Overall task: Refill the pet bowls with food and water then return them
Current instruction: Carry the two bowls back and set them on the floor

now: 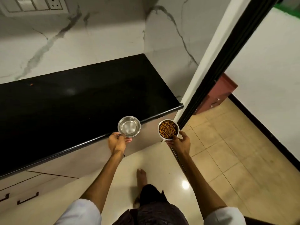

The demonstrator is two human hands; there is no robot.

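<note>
My left hand (117, 141) grips the near rim of a small steel bowl (129, 126) that holds clear water. The bowl hangs in the air over the front edge of the black counter (65, 108). My right hand (181, 141) holds a second steel bowl (168, 129) from below and at its near rim; it is filled with brown pet kibble. That bowl is carried above the floor, just right of the counter's end. Both bowls are level.
A white marble wall backs the counter, with a switch plate (34, 4) at top left. A black door frame (227, 62) runs diagonally on the right, with beige floor tiles (227, 143) and a reddish cabinet (217, 95) beyond. Drawers with handles (28, 198) sit below the counter. My bare foot (142, 176) is on the glossy floor.
</note>
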